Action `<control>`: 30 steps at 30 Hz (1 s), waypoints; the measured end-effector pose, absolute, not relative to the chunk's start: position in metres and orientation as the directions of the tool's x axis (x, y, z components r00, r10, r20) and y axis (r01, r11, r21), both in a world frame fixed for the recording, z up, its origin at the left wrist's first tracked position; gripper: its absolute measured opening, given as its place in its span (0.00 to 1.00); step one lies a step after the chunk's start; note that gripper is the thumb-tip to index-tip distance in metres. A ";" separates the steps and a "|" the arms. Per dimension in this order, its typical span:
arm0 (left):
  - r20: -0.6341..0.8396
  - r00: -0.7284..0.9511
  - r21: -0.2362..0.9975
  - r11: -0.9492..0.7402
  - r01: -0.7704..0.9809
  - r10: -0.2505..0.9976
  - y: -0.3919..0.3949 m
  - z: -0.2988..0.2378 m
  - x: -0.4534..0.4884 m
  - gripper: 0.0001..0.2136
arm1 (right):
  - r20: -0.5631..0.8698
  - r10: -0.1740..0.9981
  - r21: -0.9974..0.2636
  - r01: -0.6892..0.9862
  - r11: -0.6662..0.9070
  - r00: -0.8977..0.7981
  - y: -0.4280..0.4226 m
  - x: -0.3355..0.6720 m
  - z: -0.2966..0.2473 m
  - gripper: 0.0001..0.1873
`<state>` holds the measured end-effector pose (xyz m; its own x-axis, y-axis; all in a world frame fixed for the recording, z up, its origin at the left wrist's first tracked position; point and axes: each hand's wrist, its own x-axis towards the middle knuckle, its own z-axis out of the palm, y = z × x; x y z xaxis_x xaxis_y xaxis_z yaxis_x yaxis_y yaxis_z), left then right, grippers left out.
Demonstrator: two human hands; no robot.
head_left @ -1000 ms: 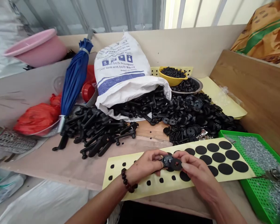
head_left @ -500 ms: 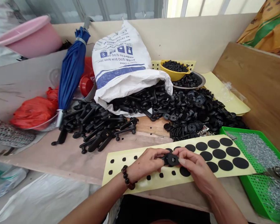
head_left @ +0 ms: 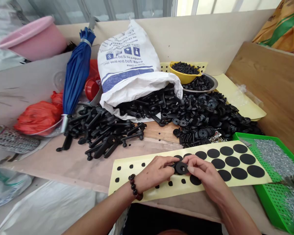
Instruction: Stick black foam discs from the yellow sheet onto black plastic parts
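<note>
Low over a yellow backing sheet with black round stickers, I hold a black plastic crank handle. Its round end faces up and shows a small light-coloured square in the middle. My left hand, with a dark bead bracelet on the wrist, is closed around the handle from the left. From the right, my right hand pinches the edge of the round end between thumb and fingers. Part of the handle is hidden by my left fingers.
A heap of black crank handles lies left, before a white woven sack. Black round parts pile up at right. A green tray of metal screws stands far right, a yellow bowl behind, a blue umbrella at left.
The view has shifted slightly. Both hands stay on the crank handle in nearly the same pose, and its round end looks turned a little.
</note>
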<state>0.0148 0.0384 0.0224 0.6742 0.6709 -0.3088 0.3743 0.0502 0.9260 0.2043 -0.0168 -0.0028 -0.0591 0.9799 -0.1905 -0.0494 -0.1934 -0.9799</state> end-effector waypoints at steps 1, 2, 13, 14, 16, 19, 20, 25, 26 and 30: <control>-0.308 0.674 0.925 0.047 0.376 0.671 0.038 0.023 0.015 0.20 | -0.191 0.980 -0.980 -0.048 -0.194 -0.058 -0.017 0.204 -0.003 0.12; -0.304 0.674 0.925 0.039 0.378 0.673 0.038 0.023 0.014 0.20 | -0.192 0.980 -0.980 -0.044 -0.195 -0.057 -0.017 0.204 -0.003 0.12; -0.278 0.666 0.925 0.005 0.380 0.692 0.039 0.020 0.015 0.18 | -0.191 0.980 -0.981 -0.030 -0.193 -0.055 -0.017 0.205 -0.002 0.13; -0.284 0.663 0.924 0.012 0.383 0.693 0.039 0.019 0.015 0.18 | -0.190 0.981 -0.981 -0.025 -0.191 -0.049 -0.017 0.205 -0.002 0.13; -0.294 0.656 0.922 0.024 0.388 0.695 0.039 0.018 0.015 0.18 | -0.184 0.982 -0.983 -0.017 -0.185 -0.038 -0.017 0.205 -0.002 0.13; -0.292 0.646 0.917 0.015 0.398 0.705 0.038 0.016 0.016 0.18 | -0.182 0.983 -0.983 -0.007 -0.182 -0.038 -0.017 0.205 -0.003 0.13; -0.292 0.643 0.914 0.008 0.406 0.708 0.038 0.016 0.017 0.18 | -0.184 0.982 -0.983 -0.008 -0.184 -0.040 -0.017 0.205 -0.004 0.13; -0.282 0.637 0.911 -0.008 0.413 0.717 0.037 0.014 0.018 0.18 | -0.180 0.983 -0.983 -0.024 -0.181 -0.040 -0.018 0.206 -0.005 0.11; -0.279 0.634 0.913 -0.006 0.409 0.721 0.037 0.014 0.018 0.18 | -0.172 0.984 -0.985 -0.015 -0.173 -0.035 -0.017 0.206 -0.005 0.11; -0.281 0.608 0.914 0.014 0.405 0.743 0.034 0.013 0.019 0.18 | -0.168 0.986 -0.986 0.002 -0.168 -0.012 -0.018 0.203 -0.005 0.11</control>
<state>0.0187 0.0341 0.0134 0.6082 0.7426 -0.2806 0.4048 0.0139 0.9143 0.2034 -0.0177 -0.0052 -0.0123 0.9857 -0.1680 0.0020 -0.1680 -0.9858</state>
